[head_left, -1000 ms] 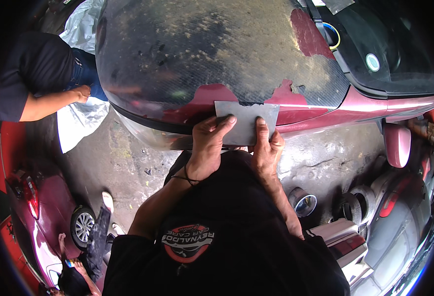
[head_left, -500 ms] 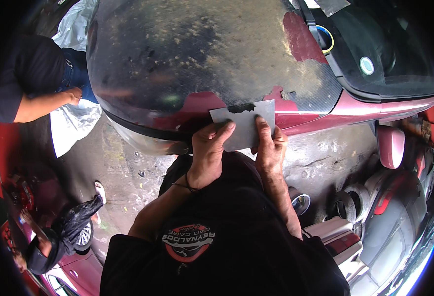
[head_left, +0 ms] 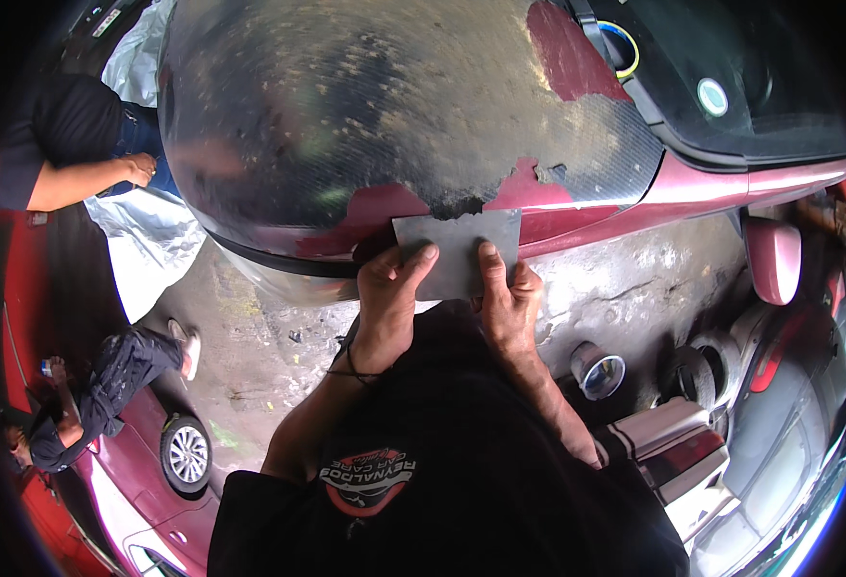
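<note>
A flat grey metal scraper plate [head_left: 457, 258] is pinched between my two hands at the near edge of a car hood [head_left: 375, 115]. My left hand [head_left: 385, 308] is closed on its left side, thumb on top and the fingers mostly hidden beneath. Closed the same way on the right side is my right hand [head_left: 513, 313]. The plate's far edge meets a ragged dark flap [head_left: 457, 207] of the worn carbon-patterned film. Bare maroon patches [head_left: 377, 204] show left and right of that spot, and a larger maroon patch [head_left: 577, 58] lies near the windshield.
A co-worker [head_left: 77, 144] stands at the hood's left end beside silvery sheeting [head_left: 149, 250]. Another person [head_left: 106, 394] is by a maroon car [head_left: 144, 481] at lower left. A side mirror [head_left: 774, 260], tires [head_left: 697, 370] and a grey car part [head_left: 779, 433] are at right. A tape roll [head_left: 625, 48] rests by the windshield.
The plate and both hands have shifted slightly left and nearer in the picture, as the view moved too. The dark flap overlaps the plate less. The lower-left person has changed posture.
</note>
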A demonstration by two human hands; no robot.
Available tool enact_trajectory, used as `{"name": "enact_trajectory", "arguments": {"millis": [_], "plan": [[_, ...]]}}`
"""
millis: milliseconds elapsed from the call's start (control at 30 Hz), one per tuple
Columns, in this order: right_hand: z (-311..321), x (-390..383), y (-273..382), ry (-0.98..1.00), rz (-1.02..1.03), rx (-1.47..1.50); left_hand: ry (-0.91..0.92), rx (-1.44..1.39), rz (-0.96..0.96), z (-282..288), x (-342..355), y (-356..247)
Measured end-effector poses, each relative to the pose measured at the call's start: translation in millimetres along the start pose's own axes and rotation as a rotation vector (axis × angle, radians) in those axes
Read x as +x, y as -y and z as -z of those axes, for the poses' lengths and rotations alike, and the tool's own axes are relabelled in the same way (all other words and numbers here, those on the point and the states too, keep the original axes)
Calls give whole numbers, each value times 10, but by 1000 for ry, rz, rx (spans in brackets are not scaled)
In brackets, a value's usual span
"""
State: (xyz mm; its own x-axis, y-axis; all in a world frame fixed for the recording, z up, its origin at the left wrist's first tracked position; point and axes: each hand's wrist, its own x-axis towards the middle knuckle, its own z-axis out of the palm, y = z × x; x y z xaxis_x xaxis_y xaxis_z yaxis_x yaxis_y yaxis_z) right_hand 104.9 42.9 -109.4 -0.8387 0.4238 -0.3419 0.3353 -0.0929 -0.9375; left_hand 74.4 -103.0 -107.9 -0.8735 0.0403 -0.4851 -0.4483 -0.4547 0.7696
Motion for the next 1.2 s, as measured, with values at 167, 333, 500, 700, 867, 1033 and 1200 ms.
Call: {"name": "enact_trajectory", "arguments": {"millis": [167, 333, 500, 700, 867, 1033, 1200], "plan": [[-119, 26, 4, -48, -40, 68, 48, 0, 13, 26, 92, -69], [-140, 53, 179, -101, -136, 139, 50, -37, 34, -22, 96, -82], [-57, 141, 214, -65, -115, 92, 48, -114, 92, -84, 86, -82], [-113, 52, 143, -68, -70, 87, 76, -26, 77, 12, 127, -141], [-137, -73, 208, -80, -174, 131, 133, 42, 131, 71, 185, -232], [-140, -42, 289, -121, -145, 115, 113, -26, 214, 16, 171, -223], [-27, 72, 188, -105, -119, 66, 75, -140, 267, -71, 149, -167]]}}
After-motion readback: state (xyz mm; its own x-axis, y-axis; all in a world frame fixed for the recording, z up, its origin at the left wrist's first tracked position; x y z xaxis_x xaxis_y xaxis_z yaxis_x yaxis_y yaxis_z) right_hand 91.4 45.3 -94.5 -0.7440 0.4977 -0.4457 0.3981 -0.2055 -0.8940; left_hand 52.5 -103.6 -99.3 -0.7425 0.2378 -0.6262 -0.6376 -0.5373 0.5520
